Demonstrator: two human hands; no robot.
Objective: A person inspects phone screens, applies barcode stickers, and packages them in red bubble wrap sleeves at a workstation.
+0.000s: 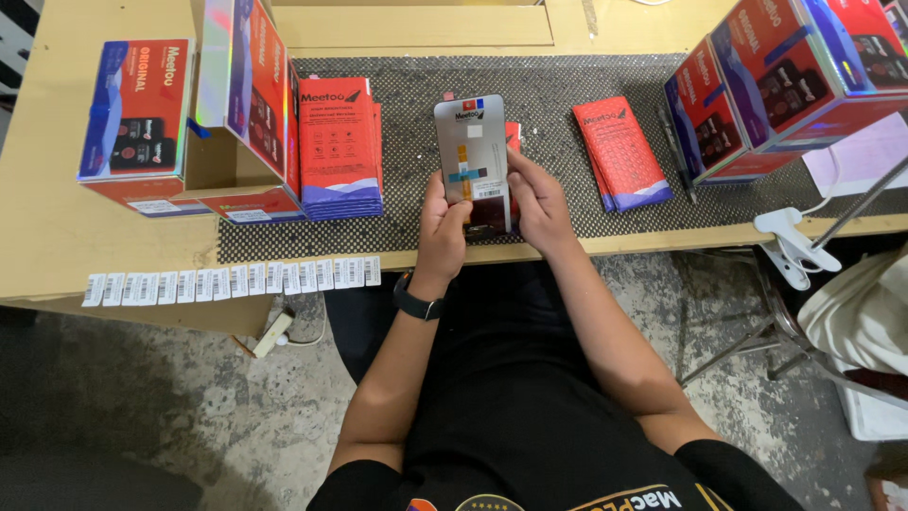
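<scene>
The person holds a flat grey phone screen part (pixel 472 156) upright in both hands, above the front edge of the worktop (pixel 47 218), near its middle. The left hand (pixel 443 222) has its fingers closed around the part's lower left side. The right hand (pixel 537 201) has its fingers closed on the right side, with the thumb lying across the edge. The bottom of the part is dark and partly hidden by the hands. Something red peeks out just behind the part, but most of it is hidden, so it is hard to tell what it is.

A black dotted mat (pixel 567 90) covers the middle of the worktop. On it, to the left, sits a stack of red flat packs (pixel 339 147). To the right lies a smaller pile of red packs (pixel 622 151), with a dark pen (pixel 676 151) just beside it. Red and blue boxes (pixel 142 114) stand near the left edge, and more boxes (pixel 785 76) near the right corner are cut off by the picture. A row of small white stickers (pixel 232 282) hangs along the front edge. A black watch (pixel 417 305) is on the left wrist.
</scene>
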